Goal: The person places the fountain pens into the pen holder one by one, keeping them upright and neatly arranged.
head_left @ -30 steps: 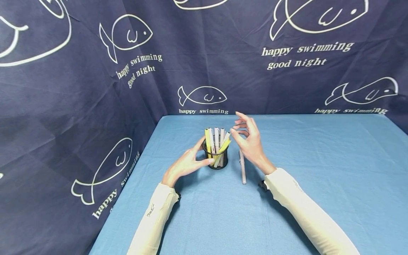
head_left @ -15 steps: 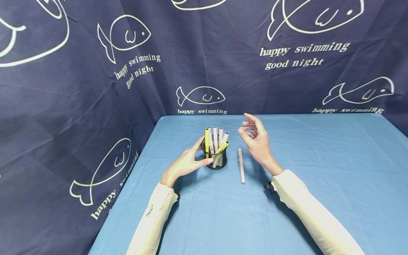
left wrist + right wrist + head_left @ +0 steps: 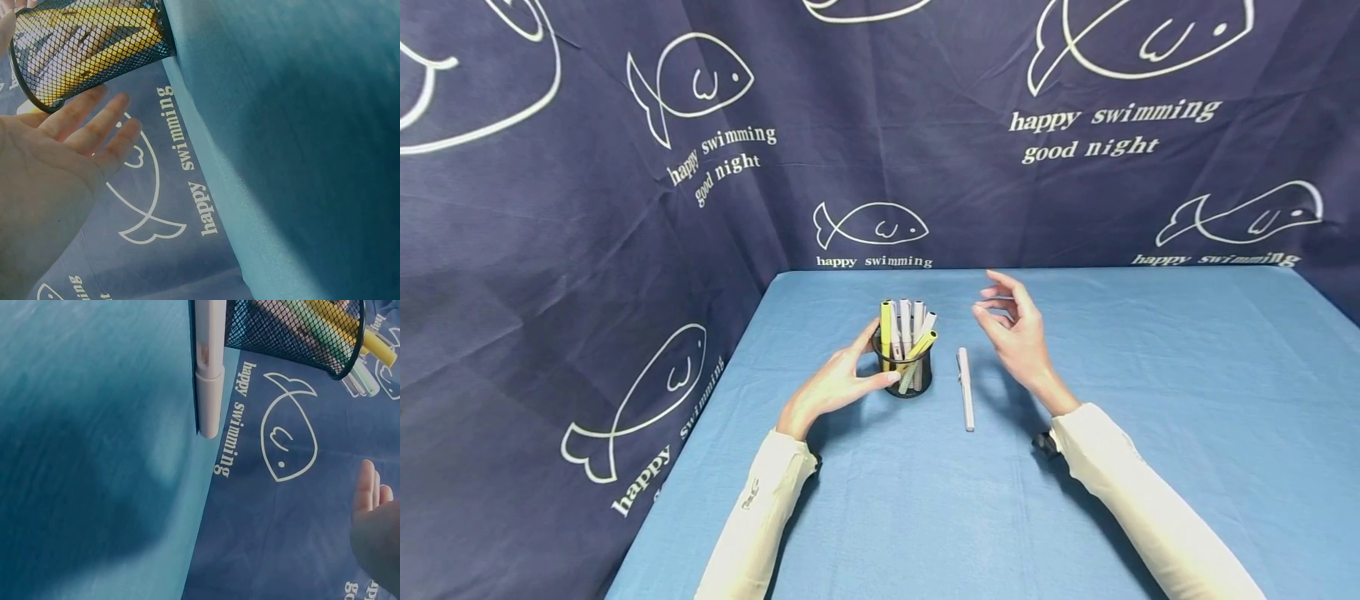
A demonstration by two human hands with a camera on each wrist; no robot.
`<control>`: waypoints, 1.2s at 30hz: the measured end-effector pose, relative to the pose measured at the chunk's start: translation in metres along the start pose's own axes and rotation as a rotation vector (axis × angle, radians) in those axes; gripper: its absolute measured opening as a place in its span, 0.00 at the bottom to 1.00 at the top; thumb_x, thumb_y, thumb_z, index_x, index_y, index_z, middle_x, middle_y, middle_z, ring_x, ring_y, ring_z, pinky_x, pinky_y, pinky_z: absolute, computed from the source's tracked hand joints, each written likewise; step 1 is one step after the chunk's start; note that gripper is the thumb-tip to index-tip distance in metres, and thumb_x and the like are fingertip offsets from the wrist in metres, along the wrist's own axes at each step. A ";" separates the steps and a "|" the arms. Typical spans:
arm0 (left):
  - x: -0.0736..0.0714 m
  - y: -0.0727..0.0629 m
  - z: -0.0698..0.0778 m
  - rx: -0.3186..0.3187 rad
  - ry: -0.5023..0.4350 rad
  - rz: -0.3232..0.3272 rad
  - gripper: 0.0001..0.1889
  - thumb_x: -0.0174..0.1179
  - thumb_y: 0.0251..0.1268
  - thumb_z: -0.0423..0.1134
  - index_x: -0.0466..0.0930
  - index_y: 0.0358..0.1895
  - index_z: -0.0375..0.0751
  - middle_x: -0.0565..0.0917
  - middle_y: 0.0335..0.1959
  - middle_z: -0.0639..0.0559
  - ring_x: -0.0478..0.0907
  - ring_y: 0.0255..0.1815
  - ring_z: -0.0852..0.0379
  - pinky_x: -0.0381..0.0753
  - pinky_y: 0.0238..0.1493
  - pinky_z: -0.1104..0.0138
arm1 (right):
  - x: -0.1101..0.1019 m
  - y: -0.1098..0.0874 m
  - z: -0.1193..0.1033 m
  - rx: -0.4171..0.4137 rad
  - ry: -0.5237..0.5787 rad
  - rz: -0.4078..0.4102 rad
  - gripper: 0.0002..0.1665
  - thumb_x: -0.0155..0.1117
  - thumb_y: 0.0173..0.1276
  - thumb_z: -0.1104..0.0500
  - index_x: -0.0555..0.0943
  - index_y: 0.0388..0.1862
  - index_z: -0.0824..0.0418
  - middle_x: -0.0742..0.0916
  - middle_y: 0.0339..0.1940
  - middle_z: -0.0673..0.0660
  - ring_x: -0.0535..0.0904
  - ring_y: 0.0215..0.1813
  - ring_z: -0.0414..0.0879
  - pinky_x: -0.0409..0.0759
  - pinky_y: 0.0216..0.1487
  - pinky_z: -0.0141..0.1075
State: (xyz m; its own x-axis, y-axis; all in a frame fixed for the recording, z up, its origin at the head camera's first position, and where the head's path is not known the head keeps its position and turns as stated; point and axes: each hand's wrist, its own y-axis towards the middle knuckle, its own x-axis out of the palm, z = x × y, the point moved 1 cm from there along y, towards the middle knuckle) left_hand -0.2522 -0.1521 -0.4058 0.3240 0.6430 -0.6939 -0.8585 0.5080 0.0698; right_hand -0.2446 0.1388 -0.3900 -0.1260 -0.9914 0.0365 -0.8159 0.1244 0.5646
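Observation:
A black mesh pen holder stands upright on the blue cloth, filled with several yellow, white and pale pens. My left hand holds it from the left, thumb at the near side of the rim and fingers reaching round the far side. The left wrist view shows the mesh wall close above the fingers of that hand. A pale pinkish pen with a clip lies just right of the holder. Right of and beyond this pen, my right hand hovers with loosely bent fingers and holds nothing.
A yellow pen leans out over the holder's right rim. Blue cloth covers the table. Dark blue curtains with white fish drawings hang behind it and along its left side.
My right hand has moved right, away from the pen holder and the lying pen, which now shows in full. My left hand has kept its place at the holder.

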 end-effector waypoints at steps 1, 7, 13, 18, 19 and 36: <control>0.000 0.000 -0.001 0.001 0.000 0.001 0.54 0.67 0.65 0.64 0.43 0.86 0.58 0.75 0.71 0.42 0.67 0.74 0.49 0.65 0.71 0.47 | -0.001 0.000 0.000 0.004 0.004 0.001 0.32 0.63 0.69 0.78 0.71 0.72 0.71 0.80 0.52 0.64 0.81 0.50 0.45 0.80 0.49 0.27; 0.001 0.001 -0.002 0.002 0.004 0.009 0.54 0.67 0.65 0.63 0.44 0.86 0.57 0.76 0.71 0.42 0.68 0.74 0.49 0.65 0.71 0.46 | -0.005 -0.002 0.001 0.040 -0.003 0.008 0.31 0.63 0.71 0.76 0.72 0.72 0.69 0.81 0.51 0.57 0.81 0.51 0.45 0.80 0.50 0.28; 0.001 0.001 -0.002 -0.013 0.002 0.002 0.53 0.67 0.65 0.64 0.43 0.86 0.62 0.75 0.71 0.43 0.68 0.74 0.50 0.66 0.71 0.47 | -0.010 -0.004 0.002 0.069 -0.033 0.006 0.30 0.64 0.72 0.74 0.72 0.72 0.69 0.81 0.50 0.53 0.81 0.51 0.45 0.79 0.49 0.27; 0.001 0.001 -0.002 -0.007 0.003 0.006 0.53 0.67 0.65 0.64 0.43 0.86 0.60 0.76 0.71 0.43 0.68 0.74 0.50 0.65 0.71 0.46 | -0.014 -0.003 0.005 0.088 -0.047 0.001 0.30 0.64 0.73 0.72 0.71 0.73 0.70 0.80 0.51 0.54 0.81 0.50 0.40 0.79 0.49 0.26; 0.000 0.000 -0.002 -0.005 0.003 0.006 0.54 0.67 0.65 0.64 0.43 0.86 0.59 0.76 0.71 0.43 0.68 0.74 0.49 0.65 0.71 0.46 | -0.015 -0.003 0.005 0.089 -0.047 0.002 0.30 0.64 0.73 0.72 0.71 0.73 0.70 0.80 0.51 0.55 0.81 0.50 0.40 0.78 0.49 0.26; 0.001 0.001 -0.002 -0.013 -0.004 0.006 0.53 0.67 0.64 0.65 0.43 0.86 0.64 0.76 0.70 0.44 0.68 0.74 0.50 0.66 0.71 0.46 | -0.026 -0.007 0.006 0.111 -0.075 -0.008 0.30 0.64 0.74 0.69 0.70 0.73 0.70 0.80 0.52 0.59 0.81 0.50 0.41 0.79 0.48 0.26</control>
State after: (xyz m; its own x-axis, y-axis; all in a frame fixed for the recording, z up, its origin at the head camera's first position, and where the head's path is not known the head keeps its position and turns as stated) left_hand -0.2531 -0.1524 -0.4075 0.3208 0.6484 -0.6904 -0.8654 0.4969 0.0646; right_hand -0.2386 0.1641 -0.3995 -0.1581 -0.9869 -0.0316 -0.8739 0.1249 0.4698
